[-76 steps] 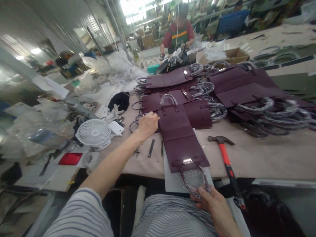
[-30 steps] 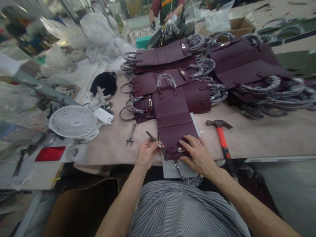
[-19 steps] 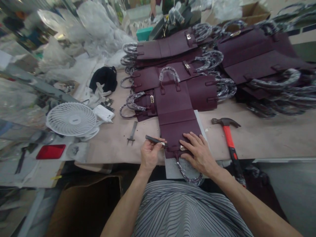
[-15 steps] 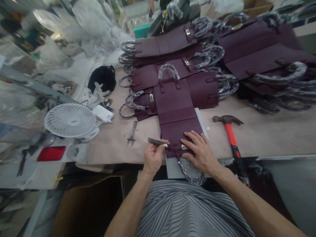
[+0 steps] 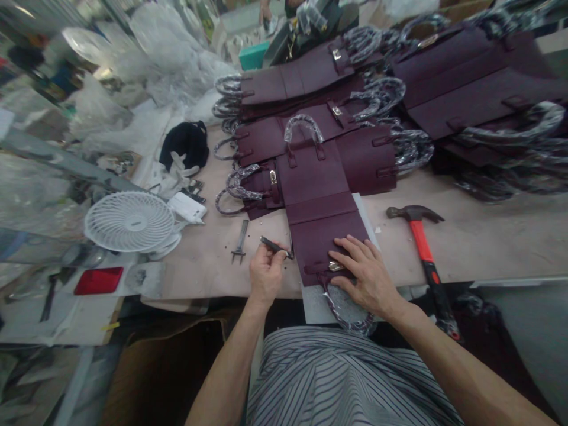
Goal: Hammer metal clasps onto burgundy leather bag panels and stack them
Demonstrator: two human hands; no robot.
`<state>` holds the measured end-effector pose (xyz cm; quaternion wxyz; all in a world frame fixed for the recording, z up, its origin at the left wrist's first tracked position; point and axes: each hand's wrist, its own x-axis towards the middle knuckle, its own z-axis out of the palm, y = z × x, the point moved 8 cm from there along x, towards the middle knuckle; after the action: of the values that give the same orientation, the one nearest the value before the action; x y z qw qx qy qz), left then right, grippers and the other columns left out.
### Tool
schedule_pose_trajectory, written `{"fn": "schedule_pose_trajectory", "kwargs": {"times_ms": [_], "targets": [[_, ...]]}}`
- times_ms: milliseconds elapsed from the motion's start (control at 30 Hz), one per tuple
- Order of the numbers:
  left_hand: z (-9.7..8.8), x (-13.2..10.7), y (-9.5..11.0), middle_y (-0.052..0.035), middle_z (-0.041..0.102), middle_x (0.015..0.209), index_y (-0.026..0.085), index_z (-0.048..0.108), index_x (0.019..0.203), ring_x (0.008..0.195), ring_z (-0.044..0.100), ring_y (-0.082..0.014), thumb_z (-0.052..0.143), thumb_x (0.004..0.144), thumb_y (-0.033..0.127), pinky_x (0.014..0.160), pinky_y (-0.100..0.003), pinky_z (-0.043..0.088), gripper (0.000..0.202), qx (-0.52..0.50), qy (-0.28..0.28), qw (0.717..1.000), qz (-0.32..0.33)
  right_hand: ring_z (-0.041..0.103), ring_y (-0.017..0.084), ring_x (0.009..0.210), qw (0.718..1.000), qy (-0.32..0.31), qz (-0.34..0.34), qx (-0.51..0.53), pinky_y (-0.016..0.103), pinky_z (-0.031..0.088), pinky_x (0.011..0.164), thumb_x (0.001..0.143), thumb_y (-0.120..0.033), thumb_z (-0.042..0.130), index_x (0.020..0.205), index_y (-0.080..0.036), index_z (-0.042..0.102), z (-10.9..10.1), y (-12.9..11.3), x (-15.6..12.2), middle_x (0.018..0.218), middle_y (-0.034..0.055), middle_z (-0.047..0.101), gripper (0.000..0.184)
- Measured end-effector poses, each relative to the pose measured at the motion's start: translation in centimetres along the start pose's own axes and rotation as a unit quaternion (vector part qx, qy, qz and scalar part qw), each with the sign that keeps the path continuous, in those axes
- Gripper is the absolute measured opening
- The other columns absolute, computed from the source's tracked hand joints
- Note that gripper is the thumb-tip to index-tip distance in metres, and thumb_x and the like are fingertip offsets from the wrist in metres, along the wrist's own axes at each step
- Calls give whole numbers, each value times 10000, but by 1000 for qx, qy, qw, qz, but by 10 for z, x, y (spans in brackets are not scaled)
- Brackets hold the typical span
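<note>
A flat burgundy bag panel [image 5: 317, 204] lies lengthwise on the table in front of me, with a plastic-wrapped handle at each end. My right hand [image 5: 366, 275] lies flat on its near end, fingers spread beside a small metal clasp [image 5: 336, 266]. My left hand [image 5: 265, 272] pinches a thin dark metal tool [image 5: 275, 245] just left of the panel's edge, its tip pointing toward the panel. The near handle [image 5: 344, 313] hangs over the table edge under my right wrist.
A red-handled hammer [image 5: 423, 251] lies right of the panel. A forked metal tool [image 5: 239, 241] and a white fan [image 5: 129, 222] lie to the left. Stacks of burgundy bag panels [image 5: 465, 89] fill the back of the table. A red case [image 5: 98, 280] sits at the lower left.
My left hand came back from the far panels, picked up the thin tool and now holds it lower, beside the panel's edge. My right hand moved from the near handle onto the panel.
</note>
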<state>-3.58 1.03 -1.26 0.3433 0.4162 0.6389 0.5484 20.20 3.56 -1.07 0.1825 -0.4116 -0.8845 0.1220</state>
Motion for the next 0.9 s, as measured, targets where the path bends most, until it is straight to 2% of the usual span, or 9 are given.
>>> {"fn": "schedule_pose_trajectory", "kwargs": {"times_ms": [100,200,400,467,533,633,700,800,900], "targets": [[-8,13,-10,-31,716,783,194,661,954,711,678,-186,684,812,266,684,-275,536,160,85,34,996,-24,355,323,1442,1000,4,1,4,573,259,1189,936,-442,612,1334,-236,608,-1,0,0,1517,81,472,448],[-8,25,-7,-50,681,739,206,674,893,709,650,-225,668,806,219,714,-317,507,89,220,37,975,-17,386,325,1421,1000,21,-7,6,572,285,1171,931,-453,608,1320,-235,614,-3,0,-1,1497,86,497,446],[-4,47,19,-186,674,1048,159,686,1049,938,663,-314,543,894,161,826,-396,497,211,487,20,872,56,441,350,1375,996,72,-48,-3,588,341,1109,949,-512,543,1321,-241,604,-3,5,-2,1471,93,522,464],[-18,59,21,-212,657,1108,141,681,1083,1019,653,-342,534,899,164,857,-419,494,237,548,19,835,52,454,354,1360,995,84,-56,-4,588,346,1097,955,-538,521,1317,-250,606,-1,6,-1,1462,89,531,471],[-41,73,16,-245,653,1137,118,679,1069,1075,642,-380,605,868,213,891,-455,485,234,574,15,819,16,459,352,1354,994,92,-58,-2,585,344,1099,958,-547,513,1311,-251,608,0,7,0,1458,87,535,471],[-75,94,-3,-241,704,1002,136,685,851,1008,669,-401,767,726,287,867,-463,483,212,538,-23,839,-80,450,344,1365,995,89,-51,1,581,340,1112,948,-522,540,1309,-244,611,-1,5,0,1456,88,536,461],[-86,105,-13,-171,708,780,172,626,646,910,688,-379,820,587,207,818,-424,483,206,502,-50,855,-120,441,338,1375,996,77,-39,5,581,335,1125,931,-496,575,1302,-241,619,-2,4,0,1459,88,533,452],[-91,115,-21,-47,550,475,199,517,460,758,676,-331,777,474,64,741,-369,466,293,471,-74,868,-137,423,327,1394,998,54,-19,15,581,312,1157,908,-443,624,1293,-237,631,-3,3,0,1468,87,524,437],[-90,113,-21,0,464,410,194,528,443,625,628,-262,764,526,108,649,-319,445,265,434,-97,885,-139,405,324,1410,999,35,-3,24,578,296,1177,892,-407,655,1299,-232,632,-3,2,0,1478,87,515,443]]}}
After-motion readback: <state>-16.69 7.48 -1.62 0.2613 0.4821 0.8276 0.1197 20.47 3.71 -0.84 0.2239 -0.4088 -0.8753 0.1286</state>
